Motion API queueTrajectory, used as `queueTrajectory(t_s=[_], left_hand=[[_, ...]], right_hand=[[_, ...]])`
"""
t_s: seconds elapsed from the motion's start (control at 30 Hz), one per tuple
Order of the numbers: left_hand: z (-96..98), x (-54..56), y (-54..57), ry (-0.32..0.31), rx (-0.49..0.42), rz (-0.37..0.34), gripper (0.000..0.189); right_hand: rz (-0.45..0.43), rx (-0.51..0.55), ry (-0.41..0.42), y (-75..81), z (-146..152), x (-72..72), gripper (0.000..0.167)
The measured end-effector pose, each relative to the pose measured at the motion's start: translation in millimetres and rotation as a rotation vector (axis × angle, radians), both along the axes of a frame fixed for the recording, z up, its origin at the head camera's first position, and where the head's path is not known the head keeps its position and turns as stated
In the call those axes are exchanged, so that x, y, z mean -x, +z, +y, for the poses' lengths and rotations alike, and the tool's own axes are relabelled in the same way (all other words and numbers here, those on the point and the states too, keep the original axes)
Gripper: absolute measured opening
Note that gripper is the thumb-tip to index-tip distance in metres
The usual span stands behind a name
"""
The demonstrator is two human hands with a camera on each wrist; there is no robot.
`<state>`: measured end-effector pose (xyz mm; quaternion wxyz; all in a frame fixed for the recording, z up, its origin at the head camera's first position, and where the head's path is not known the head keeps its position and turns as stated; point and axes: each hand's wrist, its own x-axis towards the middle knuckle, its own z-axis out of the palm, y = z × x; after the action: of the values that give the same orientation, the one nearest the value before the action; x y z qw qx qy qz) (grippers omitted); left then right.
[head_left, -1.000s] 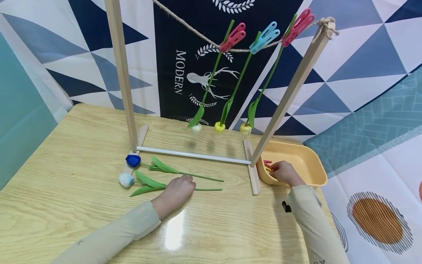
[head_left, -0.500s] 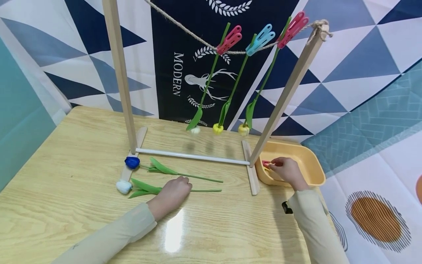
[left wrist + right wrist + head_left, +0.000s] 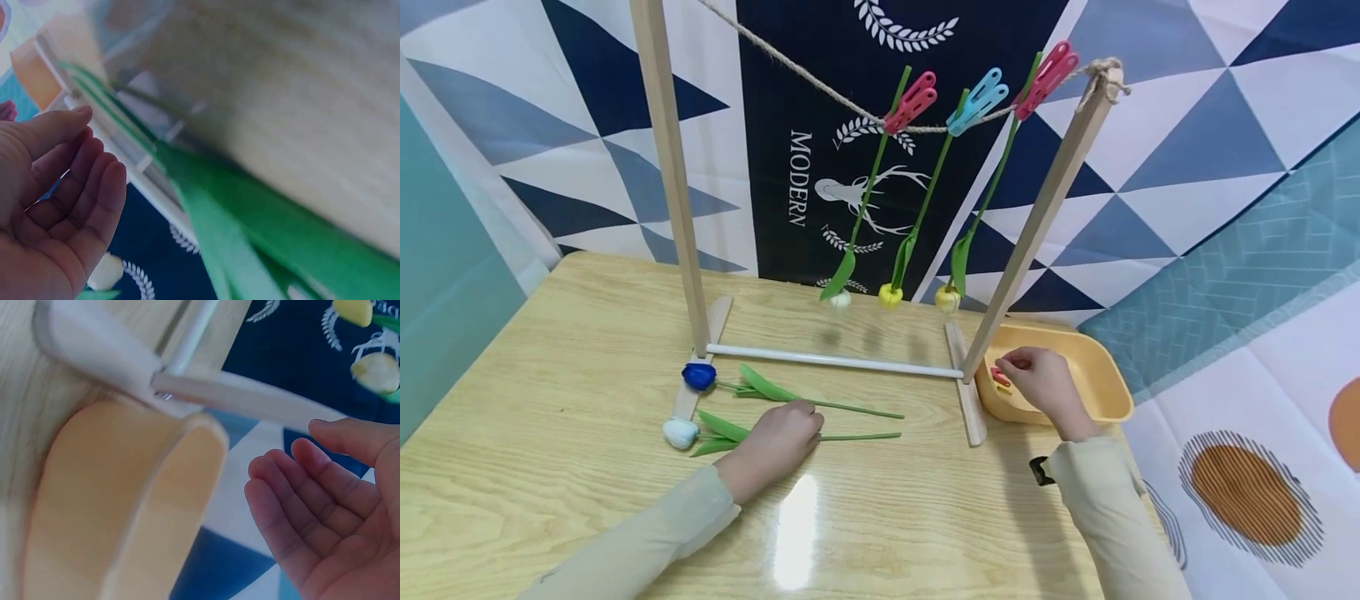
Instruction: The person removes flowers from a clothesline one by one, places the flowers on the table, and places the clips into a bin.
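Head view: table (image 3: 887,517); blue tulip (image 3: 698,376) and pale tulip (image 3: 681,433), lying side by side; left hand (image 3: 775,442) over the pale tulip's stem; right hand (image 3: 1045,383) above yellow tray (image 3: 1097,367), near red clip (image 3: 1000,377) inside.
Left wrist view: left fingers (image 3: 109,190) loosely bent, empty, narrow gap to thumb; green leaves (image 3: 250,212) alongside.
Right wrist view: right fingers (image 3: 284,519) relaxed, empty, thumb apart.

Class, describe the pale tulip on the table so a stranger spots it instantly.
Find the wooden frame with a white bar across its base. In front of that bar lies the pale tulip, partly hidden by the left hand. Its whitish head sets it apart from the dark blue tulip lying nearer the bar.
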<state>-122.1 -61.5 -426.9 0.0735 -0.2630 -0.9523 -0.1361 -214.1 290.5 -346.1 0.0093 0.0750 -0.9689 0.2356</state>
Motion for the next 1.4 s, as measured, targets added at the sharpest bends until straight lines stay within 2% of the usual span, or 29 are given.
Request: queueTrajectory(t_s=[0.13,0.33,0.57,0.8,1.1,1.23,1.4], left_hand=[[-6.1,3.8,12.2,0.015,-0.051,0.024,0.010],[-17.1,12.2,34.4,0.056,-0.136,0.112,0.007],[-27.0,24.7,67.9,0.136,-0.223,0.098,0.007],[-32.1,35.6,97.8,0.183,-0.382,0.124,0.015],[-31.2,48.1,117.6,0.223,-0.526,0.132,0.017],[-26.1,57.9,128.7,0.214,-0.612,0.141,0.018],[-20.5,70.9,141.9,0.208,-0.712,0.188,0.018]], right_hand=[[-0.005,0.024,0.008,7.2,-11.5,-4.0,0.021],[-0.021,0.066,0.032,22.1,-30.6,-9.1,0.020],[0.016,0.075,0.071,42.8,-54.3,-11.7,0.023],[0.066,0.132,0.107,59.5,-75.1,-9.9,0.023],[0.144,0.268,0.127,85.7,-104.5,-5.1,0.022],[0.190,0.353,0.140,99.8,-118.6,-0.9,0.023],[0.240,0.443,0.134,116.1,-134.4,3.4,0.024]])
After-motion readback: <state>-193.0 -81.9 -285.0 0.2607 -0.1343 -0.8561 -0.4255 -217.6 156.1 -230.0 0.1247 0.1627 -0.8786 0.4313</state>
